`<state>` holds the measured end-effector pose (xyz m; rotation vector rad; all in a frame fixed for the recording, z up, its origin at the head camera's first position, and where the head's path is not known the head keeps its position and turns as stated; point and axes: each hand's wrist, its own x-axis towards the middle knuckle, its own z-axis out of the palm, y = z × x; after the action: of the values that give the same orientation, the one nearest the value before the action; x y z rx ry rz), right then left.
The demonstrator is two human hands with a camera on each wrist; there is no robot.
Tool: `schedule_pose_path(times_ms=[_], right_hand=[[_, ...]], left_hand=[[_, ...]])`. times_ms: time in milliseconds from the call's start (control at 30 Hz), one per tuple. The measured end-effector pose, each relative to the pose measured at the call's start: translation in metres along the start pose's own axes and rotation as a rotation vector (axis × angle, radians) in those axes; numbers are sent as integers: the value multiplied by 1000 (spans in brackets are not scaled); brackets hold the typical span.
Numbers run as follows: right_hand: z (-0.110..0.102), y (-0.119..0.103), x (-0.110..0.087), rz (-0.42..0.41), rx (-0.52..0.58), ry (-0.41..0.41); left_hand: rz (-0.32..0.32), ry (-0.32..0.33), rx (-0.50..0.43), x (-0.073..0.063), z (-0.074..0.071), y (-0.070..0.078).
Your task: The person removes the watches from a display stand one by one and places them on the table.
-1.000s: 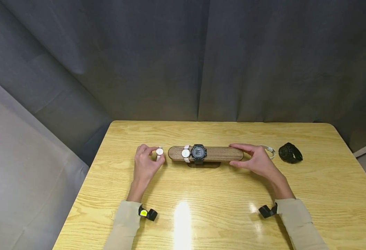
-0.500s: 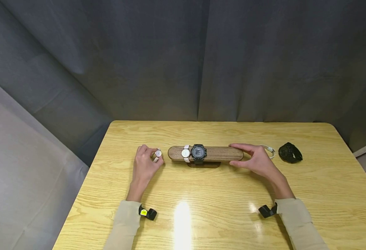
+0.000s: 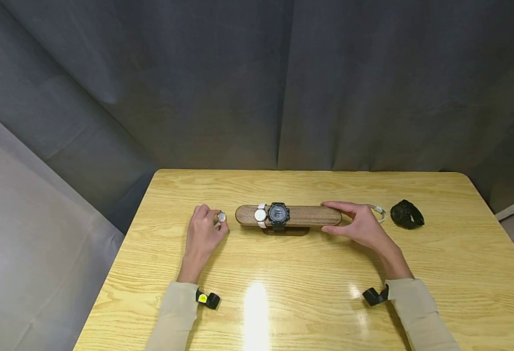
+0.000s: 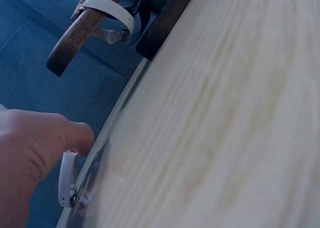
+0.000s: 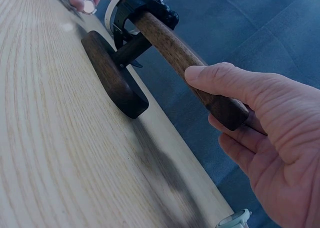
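Note:
My left hand (image 3: 203, 231) pinches a small wristwatch (image 3: 221, 216) with a round pale face, just left of a dark wooden watch stand (image 3: 311, 215). In the left wrist view the white strap (image 4: 67, 179) of that watch hangs below my thumb, close to the tabletop. My right hand (image 3: 362, 226) grips the stand's right end, thumb on the near side and fingers on the far side. Round the stand's bar sit a white-strapped watch (image 3: 260, 215) and, touching or nearly touching it, a bulky black digital watch (image 3: 278, 213).
A black watch (image 3: 407, 214) lies on the wooden table (image 3: 305, 282) to the right. Between it and my right hand is a pale-strapped watch (image 3: 380, 211), partly hidden by the hand. A grey curtain (image 3: 221, 97) hangs behind the table's back edge.
My left hand has drawn the pinched watch slightly left, away from the stand, and its face has turned a little. The right hand and the stand have stayed in place.

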<state>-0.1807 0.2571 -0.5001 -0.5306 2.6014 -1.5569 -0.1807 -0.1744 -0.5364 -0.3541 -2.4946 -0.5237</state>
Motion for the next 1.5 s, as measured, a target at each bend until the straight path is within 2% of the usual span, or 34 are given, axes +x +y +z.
schedule_pose_path(times_ms=[367, 533, 1000, 1267, 1500], right_hand=[[0, 1, 0, -6, -1, -2], [0, 1, 0, -5, 6, -2], [0, 0, 0, -6, 5, 2], [0, 0, 1, -9, -6, 5], [-1, -1, 1, -5, -4, 6]], left_hand=[[38, -48, 68, -1, 1, -2], [57, -41, 81, -1, 0, -2], [60, -67, 91, -2, 1, -3], [29, -71, 57, -2, 0, -2], [-28, -57, -42, 1, -5, 0]])
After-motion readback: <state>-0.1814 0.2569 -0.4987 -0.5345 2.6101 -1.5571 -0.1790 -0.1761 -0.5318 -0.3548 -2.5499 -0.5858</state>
